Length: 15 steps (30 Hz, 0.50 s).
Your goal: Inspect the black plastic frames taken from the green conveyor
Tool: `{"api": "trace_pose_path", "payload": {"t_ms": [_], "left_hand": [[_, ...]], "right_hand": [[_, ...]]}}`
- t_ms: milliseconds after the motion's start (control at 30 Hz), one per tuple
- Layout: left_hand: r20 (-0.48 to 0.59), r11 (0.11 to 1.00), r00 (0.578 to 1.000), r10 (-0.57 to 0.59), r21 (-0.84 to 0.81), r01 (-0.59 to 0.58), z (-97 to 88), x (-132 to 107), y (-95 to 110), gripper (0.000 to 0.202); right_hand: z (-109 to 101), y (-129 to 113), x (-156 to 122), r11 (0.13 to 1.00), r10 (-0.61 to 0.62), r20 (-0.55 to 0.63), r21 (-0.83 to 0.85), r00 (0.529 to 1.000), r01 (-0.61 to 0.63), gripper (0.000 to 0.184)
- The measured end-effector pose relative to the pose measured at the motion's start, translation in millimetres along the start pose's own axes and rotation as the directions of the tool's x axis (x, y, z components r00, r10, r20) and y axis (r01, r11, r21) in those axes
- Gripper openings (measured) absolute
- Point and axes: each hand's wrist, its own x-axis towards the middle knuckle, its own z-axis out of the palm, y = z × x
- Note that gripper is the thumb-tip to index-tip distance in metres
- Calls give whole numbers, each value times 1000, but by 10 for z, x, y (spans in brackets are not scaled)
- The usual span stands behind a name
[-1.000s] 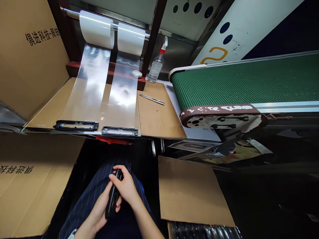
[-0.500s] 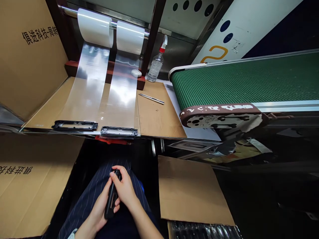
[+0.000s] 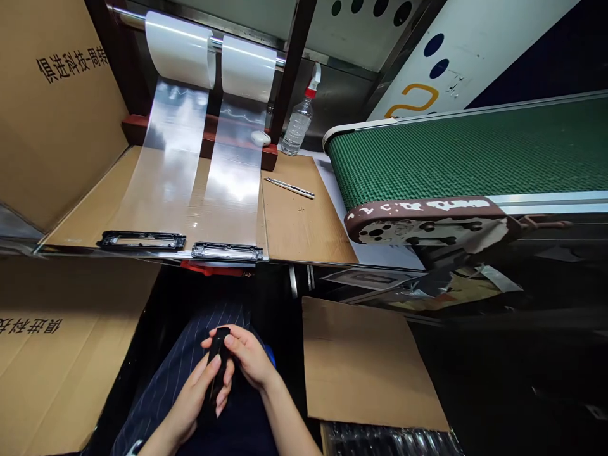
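A long, narrow black plastic part [image 3: 218,347] is held over my lap between both hands. My left hand [image 3: 196,387] wraps its lower length, with the thumb lying along the top. My right hand [image 3: 253,358] grips the upper end between thumb and fingers. The palms cover much of the part. On the table edge ahead lie two slim black frames with pale strips inside, the left frame [image 3: 141,240] and the right frame [image 3: 227,251]. Clear film [image 3: 166,152] runs down from the rolls to these frames.
Two film rolls [image 3: 178,50] hang on a metal rod. A spray bottle [image 3: 297,126] and a silver pen [image 3: 289,188] are to their right. The green conveyor belt [image 3: 465,152] juts in from the right. Cardboard [image 3: 370,364] covers a box of black parts [image 3: 394,440].
The black part has turned in my hands, and its slotted face no longer shows. My left thumb has slid lower onto it; my right hand has shifted slightly right and down.
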Motion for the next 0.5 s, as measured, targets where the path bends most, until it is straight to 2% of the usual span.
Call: {"api": "trace_pose_path", "payload": {"t_ms": [267,500], "left_hand": [[-11,1000,1000,-4,7,4,25,7,1,52],[-97,998,994,-45,32,48,4,106,-142,54]], "right_hand": [[-39,84,32,997,-2,2,76,1000,2,44],[-166,135,50,999,30,4,-33,1000,-30,56]]}}
